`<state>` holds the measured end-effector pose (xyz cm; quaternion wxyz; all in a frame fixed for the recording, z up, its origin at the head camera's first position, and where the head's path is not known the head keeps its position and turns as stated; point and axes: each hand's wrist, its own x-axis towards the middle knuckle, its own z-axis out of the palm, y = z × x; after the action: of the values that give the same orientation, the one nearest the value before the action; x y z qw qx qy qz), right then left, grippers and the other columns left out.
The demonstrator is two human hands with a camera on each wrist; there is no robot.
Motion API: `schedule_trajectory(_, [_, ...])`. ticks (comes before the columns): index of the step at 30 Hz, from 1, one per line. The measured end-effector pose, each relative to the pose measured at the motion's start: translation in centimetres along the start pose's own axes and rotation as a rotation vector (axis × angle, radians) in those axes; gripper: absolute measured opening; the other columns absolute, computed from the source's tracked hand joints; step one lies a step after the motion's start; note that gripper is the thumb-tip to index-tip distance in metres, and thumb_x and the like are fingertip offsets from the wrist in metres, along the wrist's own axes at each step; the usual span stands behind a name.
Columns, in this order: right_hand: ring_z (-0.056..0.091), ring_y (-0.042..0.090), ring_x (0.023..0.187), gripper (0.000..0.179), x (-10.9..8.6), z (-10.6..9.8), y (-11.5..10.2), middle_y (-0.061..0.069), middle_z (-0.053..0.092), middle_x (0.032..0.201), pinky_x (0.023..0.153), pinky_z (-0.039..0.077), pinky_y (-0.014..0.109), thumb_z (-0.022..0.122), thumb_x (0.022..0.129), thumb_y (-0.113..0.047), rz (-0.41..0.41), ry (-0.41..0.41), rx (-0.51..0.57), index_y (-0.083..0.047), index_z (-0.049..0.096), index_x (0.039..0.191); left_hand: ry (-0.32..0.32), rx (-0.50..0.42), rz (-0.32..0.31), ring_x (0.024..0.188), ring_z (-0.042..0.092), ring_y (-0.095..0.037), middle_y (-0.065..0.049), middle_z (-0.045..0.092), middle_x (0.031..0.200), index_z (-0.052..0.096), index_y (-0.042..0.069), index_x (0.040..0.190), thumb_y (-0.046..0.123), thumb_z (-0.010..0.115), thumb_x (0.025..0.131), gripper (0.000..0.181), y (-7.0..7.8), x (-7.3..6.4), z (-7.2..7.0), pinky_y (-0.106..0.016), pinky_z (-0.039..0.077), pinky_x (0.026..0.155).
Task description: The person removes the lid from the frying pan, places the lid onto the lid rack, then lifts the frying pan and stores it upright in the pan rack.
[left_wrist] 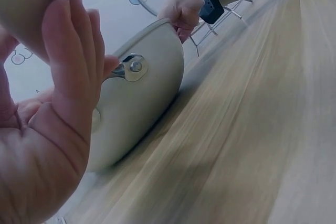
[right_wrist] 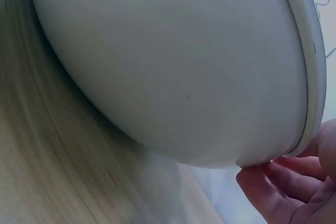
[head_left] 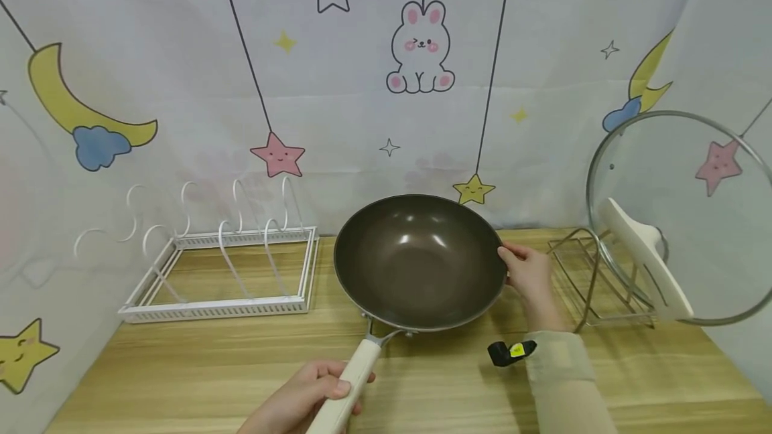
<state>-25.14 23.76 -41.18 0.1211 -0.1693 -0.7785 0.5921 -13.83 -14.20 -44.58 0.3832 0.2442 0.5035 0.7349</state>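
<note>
A wok [head_left: 420, 266], dark inside and cream outside, is in the middle of the head view with its cream handle toward me. My left hand [head_left: 310, 394] grips that handle [head_left: 352, 380], thumb along its top. At the right side of the wok, my right hand [head_left: 529, 274] pinches the rim, thumb on the inner edge. In the right wrist view its fingertips [right_wrist: 254, 179] press under the rim from outside. The left wrist view shows the wok's cream outer wall [left_wrist: 152, 77] and a metal handle bracket [left_wrist: 134, 66], with the underside close over the wooden table.
Left of the wok stands a white rack [head_left: 220, 307] with several curved dividers. On the right, a wire stand [head_left: 615, 320] holds a large glass lid [head_left: 712, 233] with a cream handle, leaning outward. Behind the wooden table [head_left: 434, 387] hangs a patterned cloth [head_left: 362, 86].
</note>
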Motion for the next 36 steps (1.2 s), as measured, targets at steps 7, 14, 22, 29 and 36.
schedule_trajectory(7, [0.068, 0.02, 0.089, 0.041, -0.5, 0.0, -0.6, 0.027, 0.058, 0.124, 0.065, 0.057, 0.025, 0.052, 0.096, -0.02, -0.077, -0.05, -0.167, 0.003, 0.053, 0.131, -0.003, 0.004, -0.014, 0.072, 0.062, -0.002, 0.004, 0.069, 0.086, 0.06, 0.008, 0.122, 0.012, 0.044, 0.093, 0.033, 0.2, -0.1, 0.0, -0.017, 0.05, 0.065])
schedule_trajectory(14, [0.058, 0.038, 0.113, 0.043, -0.8, -0.2, -1.2, 0.027, 0.058, 0.123, 0.09, 0.051, 0.045, 0.046, 0.097, -0.019, -0.203, -0.085, -0.41, 0.007, 0.049, 0.132, -0.001, 0.023, -0.029, 0.074, 0.061, -0.004, 0.005, 0.069, 0.087, 0.059, 0.006, 0.122, 0.011, 0.044, 0.095, 0.031, 0.6, -0.3, 0.1, -0.018, 0.049, 0.066])
schedule_trajectory(22, [0.061, 0.037, 0.108, 0.043, -0.8, -0.4, -1.1, 0.026, 0.061, 0.12, 0.087, 0.052, 0.045, 0.044, 0.097, -0.018, -0.216, -0.091, -0.445, 0.006, 0.05, 0.132, 0.143, 0.208, -0.077, 0.077, 0.064, -0.007, -0.001, 0.068, 0.09, 0.047, -0.018, 0.124, 0.013, 0.052, 0.094, 0.044, 1.8, -0.8, 0.7, -0.022, 0.053, 0.069])
schedule_trajectory(29, [0.06, 0.038, 0.111, 0.042, -0.8, -0.5, -1.2, 0.027, 0.06, 0.121, 0.088, 0.052, 0.045, 0.045, 0.096, -0.017, -0.21, -0.084, -0.428, 0.007, 0.051, 0.131, 0.215, 0.377, -0.091, 0.074, 0.066, -0.008, -0.006, 0.07, 0.093, 0.055, -0.012, 0.12, 0.017, 0.058, 0.092, 0.04, 2.6, -1.0, 1.2, -0.022, 0.054, 0.061])
schedule_trajectory(36, [0.059, 0.037, 0.113, 0.041, -1.0, -0.3, -1.6, 0.026, 0.059, 0.123, 0.091, 0.05, 0.045, 0.046, 0.097, -0.018, -0.196, -0.076, -0.415, 0.005, 0.052, 0.13, 0.244, 0.393, -0.104, 0.072, 0.065, -0.008, -0.007, 0.069, 0.09, 0.054, -0.011, 0.123, 0.017, 0.06, 0.09, 0.044, 2.8, -0.8, 1.9, -0.021, 0.053, 0.059])
